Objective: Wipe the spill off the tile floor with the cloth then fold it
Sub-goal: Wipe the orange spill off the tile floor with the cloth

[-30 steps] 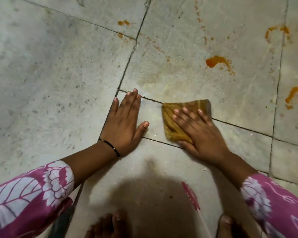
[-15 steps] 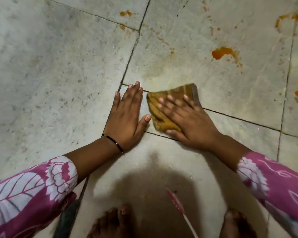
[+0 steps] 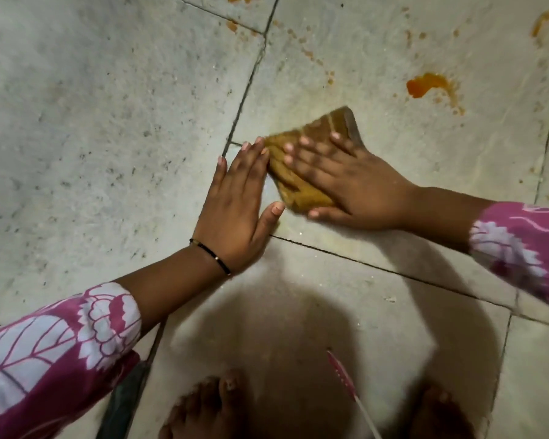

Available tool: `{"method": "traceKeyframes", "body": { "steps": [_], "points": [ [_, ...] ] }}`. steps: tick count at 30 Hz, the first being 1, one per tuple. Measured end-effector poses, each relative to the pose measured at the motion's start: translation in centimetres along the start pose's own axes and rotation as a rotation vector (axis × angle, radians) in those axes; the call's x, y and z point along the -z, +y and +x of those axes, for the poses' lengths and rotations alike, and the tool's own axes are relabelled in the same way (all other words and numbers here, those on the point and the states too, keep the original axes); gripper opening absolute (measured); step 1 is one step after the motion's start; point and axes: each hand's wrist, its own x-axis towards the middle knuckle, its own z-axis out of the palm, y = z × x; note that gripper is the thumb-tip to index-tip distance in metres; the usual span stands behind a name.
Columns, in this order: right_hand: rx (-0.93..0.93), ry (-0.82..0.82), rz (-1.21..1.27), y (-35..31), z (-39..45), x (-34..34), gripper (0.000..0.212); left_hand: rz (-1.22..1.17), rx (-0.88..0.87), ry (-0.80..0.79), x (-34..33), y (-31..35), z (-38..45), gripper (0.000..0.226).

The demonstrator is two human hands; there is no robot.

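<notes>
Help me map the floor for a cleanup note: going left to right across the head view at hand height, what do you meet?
Left hand flat on the tile floor → cloth → right hand pressing the cloth → orange spill.

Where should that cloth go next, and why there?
Probably up and to the right: the right hand presses the cloth flat on the tile, beside the resting left hand, while the biggest orange blotch lies unwiped just beyond the cloth's far corner, with smaller drops scattered above it.
</notes>
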Motion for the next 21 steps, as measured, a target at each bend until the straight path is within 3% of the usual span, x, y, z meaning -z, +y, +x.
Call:
{"method": "traceKeyframes", "body": {
  "steps": [3, 7, 12, 15, 21],
  "points": [
    [0.237, -0.169, -0.063, 3.6, -7.2, 0.8, 0.076, 0.024, 0.01, -0.029, 0.1, 0.0, 0.1, 0.072],
    [0.195, -0.281, -0.159, 8.4, -15.3, 2.5, 0.079, 0.11, 0.01, -0.092, -0.1, 0.3, 0.4, 0.071],
    [0.091, -0.149, -0.185, 5.4, -16.6, -1.8, 0.09, 0.151, -0.029, -0.149, 0.7, 1.3, 0.0, 0.075],
    [0.036, -0.134, -0.129, 4.0, -15.0, -2.4, 0.09, 0.081, -0.048, -0.254, 1.7, 5.6, 1.0, 0.083],
    [-0.175, -0.052, 0.084, 5.4, -15.2, -2.6, 0.09, 0.248, -0.531, -0.28, 0.0, 13.2, 8.0, 0.071]
  ]
}}
